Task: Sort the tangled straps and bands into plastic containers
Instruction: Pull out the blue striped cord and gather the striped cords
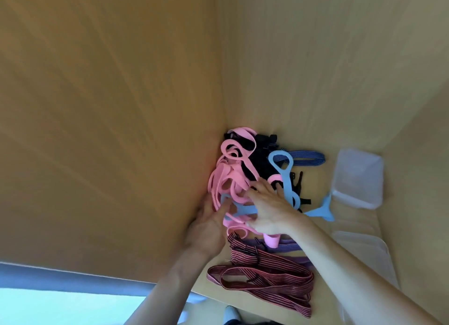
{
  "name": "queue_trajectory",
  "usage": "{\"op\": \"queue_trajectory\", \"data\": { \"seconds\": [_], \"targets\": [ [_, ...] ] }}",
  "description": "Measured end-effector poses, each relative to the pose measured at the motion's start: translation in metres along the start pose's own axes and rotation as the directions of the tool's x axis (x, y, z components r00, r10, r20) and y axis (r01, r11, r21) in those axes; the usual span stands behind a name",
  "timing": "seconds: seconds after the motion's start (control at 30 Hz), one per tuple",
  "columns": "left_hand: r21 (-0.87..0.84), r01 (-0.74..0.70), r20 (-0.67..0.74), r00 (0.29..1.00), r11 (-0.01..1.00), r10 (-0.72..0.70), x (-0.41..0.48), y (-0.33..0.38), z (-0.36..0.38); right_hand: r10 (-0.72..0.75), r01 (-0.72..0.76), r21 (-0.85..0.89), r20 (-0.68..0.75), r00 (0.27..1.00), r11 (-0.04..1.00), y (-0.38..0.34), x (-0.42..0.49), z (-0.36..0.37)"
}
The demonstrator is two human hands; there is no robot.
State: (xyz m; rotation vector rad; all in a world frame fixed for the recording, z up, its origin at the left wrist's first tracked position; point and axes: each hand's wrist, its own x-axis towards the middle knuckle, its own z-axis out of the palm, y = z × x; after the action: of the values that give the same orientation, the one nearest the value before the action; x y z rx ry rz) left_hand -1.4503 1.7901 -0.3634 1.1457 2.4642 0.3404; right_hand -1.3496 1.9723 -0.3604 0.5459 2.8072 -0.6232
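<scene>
Both of your hands are on the tangled pile in the desk point(315, 181) corner. Your right hand point(269, 203) lies spread flat over the pink bands point(230, 176) and light-blue strap point(281, 174). Your left hand point(209, 225) has its fingers tucked among the pink bands; whether it grips them is unclear. A clear plastic container point(357, 178) stands apart on the right, and a maroon striped band point(267, 271) lies nearer you.

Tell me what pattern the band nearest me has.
The band is dark red with thin pink lengthwise stripes; the head view shows it.
</scene>
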Motion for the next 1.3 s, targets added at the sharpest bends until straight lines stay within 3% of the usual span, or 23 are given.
{"op": "queue_trajectory", "data": {
  "seconds": [0.1, 0.17, 0.27, 0.43, 0.5, 0.7, 0.97, 1.07, 1.17, 1.23, 1.3],
  "targets": [
    [0.059, 0.012, -0.015, 1.0, 0.998, -0.011, 0.014, 0.0, 0.011, 0.021, -0.023, -0.102, -0.019, 1.0, 0.995, 0.011, -0.02, 0.006],
    [0.008, 0.065, -0.072, 0.995, 0.998, -0.064, 0.021, 0.0, 0.016, 0.014, -0.017, -0.029, -0.107, 0.994, 0.999, 0.017, -0.034, 0.011],
    [0.154, 0.021, -0.074, 0.997, 0.988, -0.009, 0.032, -0.001, 0.02, -0.01, 0.044, 0.125, -0.258, 0.966, 0.991, 0.024, -0.052, 0.015],
    [0.208, 0.077, -0.063, 0.996, 0.975, -0.066, 0.044, 0.005, 0.005, 0.157, -0.143, 0.096, -0.161, 0.974, 0.985, 0.027, -0.065, 0.029],
    [0.203, 0.084, -0.065, 0.995, 0.976, -0.072, 0.05, 0.015, -0.011, 0.171, -0.151, 0.12, -0.182, 0.968, 0.981, 0.028, -0.064, 0.03],
    [0.204, 0.019, -0.269, 0.962, 0.979, 0.037, 0.064, 0.058, -0.078, 0.246, -0.238, 0.06, -0.28, 0.928, 0.969, 0.036, -0.058, 0.025],
    [0.208, -0.032, -0.508, 0.85, 0.978, 0.136, 0.077, 0.1, -0.145, 0.368, -0.213, 0.4, -0.365, 0.855, 0.891, 0.026, -0.036, -0.005],
    [0.207, -0.03, -0.574, 0.806, 0.978, 0.146, 0.087, 0.098, -0.142, 0.329, -0.209, 0.298, -0.445, 0.833, 0.931, 0.021, -0.038, -0.012],
    [0.305, 0.021, -0.458, 0.88, 0.952, 0.127, 0.099, 0.085, -0.117, 0.307, -0.247, 0.194, -0.404, 0.862, 0.949, 0.017, -0.042, -0.009],
    [0.438, 0.018, -0.275, 0.955, 0.899, 0.115, 0.103, 0.07, -0.089, 0.338, -0.327, 0.086, -0.309, 0.889, 0.941, 0.017, -0.046, -0.001],
    [0.502, -0.069, -0.106, 0.984, 0.862, 0.14, 0.103, 0.052, -0.063, 0.353, -0.365, -0.018, -0.218, 0.91, 0.931, 0.016, -0.05, 0.009]
  ]
}}
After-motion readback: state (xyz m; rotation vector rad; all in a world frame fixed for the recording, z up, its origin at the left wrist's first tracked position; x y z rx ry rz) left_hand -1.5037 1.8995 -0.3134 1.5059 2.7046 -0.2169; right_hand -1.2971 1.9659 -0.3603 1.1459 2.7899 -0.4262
